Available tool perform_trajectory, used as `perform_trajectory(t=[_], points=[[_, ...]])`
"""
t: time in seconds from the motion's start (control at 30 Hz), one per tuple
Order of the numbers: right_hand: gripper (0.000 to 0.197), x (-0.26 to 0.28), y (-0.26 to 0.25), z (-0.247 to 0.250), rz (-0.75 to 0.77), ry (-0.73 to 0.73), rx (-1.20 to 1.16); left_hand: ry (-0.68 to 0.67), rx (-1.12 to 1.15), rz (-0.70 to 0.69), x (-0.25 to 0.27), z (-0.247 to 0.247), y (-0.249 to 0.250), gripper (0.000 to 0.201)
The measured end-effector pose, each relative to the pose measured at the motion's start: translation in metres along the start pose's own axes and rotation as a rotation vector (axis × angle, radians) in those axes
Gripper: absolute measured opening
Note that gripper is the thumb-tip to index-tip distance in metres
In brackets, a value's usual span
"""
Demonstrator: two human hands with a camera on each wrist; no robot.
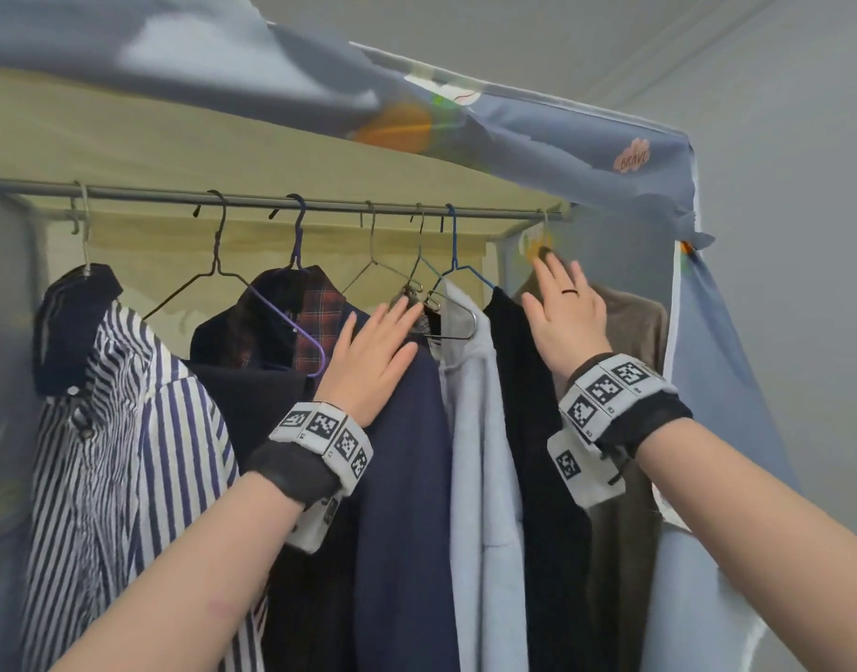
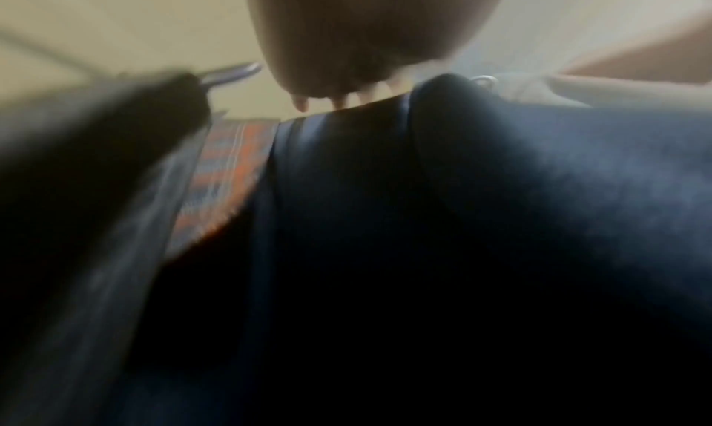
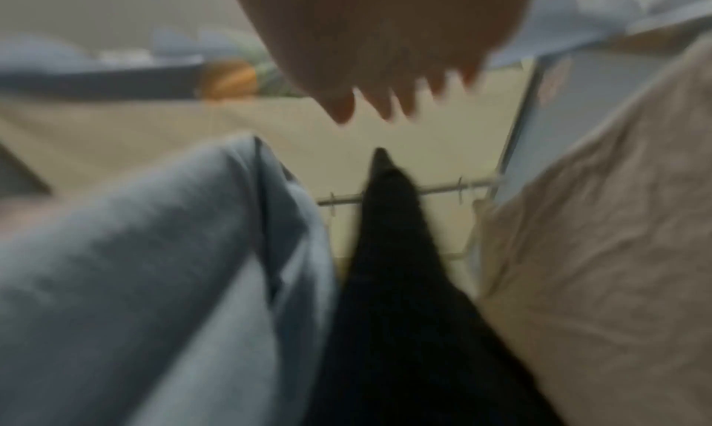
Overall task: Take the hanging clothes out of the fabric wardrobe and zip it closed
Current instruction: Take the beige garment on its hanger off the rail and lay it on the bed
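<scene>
Both hands flat, gripping nothing — left hand [image 1: 368, 358] and right hand [image 1: 565, 308] under the rail [image 1: 271, 200]; should lift hooks clear before pulling.

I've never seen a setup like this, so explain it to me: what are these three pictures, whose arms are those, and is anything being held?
No machine here: a person wears three cameras. The head view looks into an open fabric wardrobe with clothes hanging on a rail. The left hand rests open on a navy garment; the right hand reaches, fingers straight, toward a brown garment. Neither grips anything. The two blurry pictures come from wrist cameras looking along each hand.
</scene>
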State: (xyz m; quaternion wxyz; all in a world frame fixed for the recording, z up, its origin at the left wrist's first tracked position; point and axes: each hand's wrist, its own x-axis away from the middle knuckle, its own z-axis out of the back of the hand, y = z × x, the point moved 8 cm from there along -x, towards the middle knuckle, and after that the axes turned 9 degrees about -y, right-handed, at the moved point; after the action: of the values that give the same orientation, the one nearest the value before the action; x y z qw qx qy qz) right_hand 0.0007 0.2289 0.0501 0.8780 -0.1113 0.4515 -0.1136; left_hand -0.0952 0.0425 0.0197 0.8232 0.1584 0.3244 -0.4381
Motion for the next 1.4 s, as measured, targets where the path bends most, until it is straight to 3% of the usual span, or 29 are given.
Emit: perform_trajectory(t=[0.07, 0.13, 0.23, 0.33, 0.43, 0.57, 0.63, 0.73, 0.8, 0.83, 0.93, 1.0, 1.17, 1.4], points=[[0.050, -0.005, 0.016, -0.020, -0.108, -0.206, -0.114, 0.058, 0.054, -0.037, 0.001, 0.010, 0.011, 0.054], [0.046, -0.003, 0.011, -0.042, -0.068, -0.346, -0.387, 0.047, 0.039, -0.074, -0.008, 0.013, 0.030, 0.052], [0.045, 0.003, -0.001, -0.055, 0.040, -0.378, -0.698, -0.004, 0.005, -0.101, -0.035, 0.008, 0.057, 0.050], [0.055, 0.008, 0.011, -0.055, -0.052, -0.470, -0.987, -0.040, -0.009, -0.133, -0.065, 0.003, 0.080, 0.047], [0.061, 0.002, 0.029, -0.040, -0.011, -0.519, -0.945, -0.090, -0.020, -0.140, -0.093, 0.001, 0.095, 0.042], [0.047, -0.006, 0.044, -0.021, 0.059, -0.510, -0.861, -0.178, -0.141, -0.095, -0.124, -0.009, 0.107, 0.046], [0.051, -0.008, 0.040, -0.015, 0.185, -0.469, -0.653, -0.199, -0.140, -0.074, -0.134, -0.010, 0.110, 0.052], [0.050, -0.024, 0.066, 0.006, 0.164, -0.185, -0.083, -0.203, -0.123, -0.088, -0.136, -0.014, 0.111, 0.053], [0.038, -0.036, 0.089, 0.031, 0.018, 0.051, 0.028, -0.198, -0.141, -0.115, -0.132, -0.019, 0.109, 0.053], [0.037, -0.040, 0.101, 0.036, -0.069, 0.076, 0.008, -0.189, -0.150, -0.128, -0.129, -0.022, 0.109, 0.053], [0.044, -0.058, 0.127, 0.014, -0.256, -0.138, 0.210, -0.189, -0.182, -0.155, -0.126, -0.028, 0.101, 0.052], [0.046, -0.063, 0.132, 0.004, -0.284, -0.248, 0.322, -0.184, -0.192, -0.155, -0.123, -0.030, 0.094, 0.046], [0.039, -0.081, 0.116, -0.014, -0.265, -0.339, 0.164, -0.133, -0.230, -0.198, -0.111, -0.029, 0.088, 0.044], [0.035, -0.079, 0.087, 0.022, -0.324, -0.046, -0.172, -0.093, -0.177, -0.224, -0.104, -0.022, 0.086, 0.041]])
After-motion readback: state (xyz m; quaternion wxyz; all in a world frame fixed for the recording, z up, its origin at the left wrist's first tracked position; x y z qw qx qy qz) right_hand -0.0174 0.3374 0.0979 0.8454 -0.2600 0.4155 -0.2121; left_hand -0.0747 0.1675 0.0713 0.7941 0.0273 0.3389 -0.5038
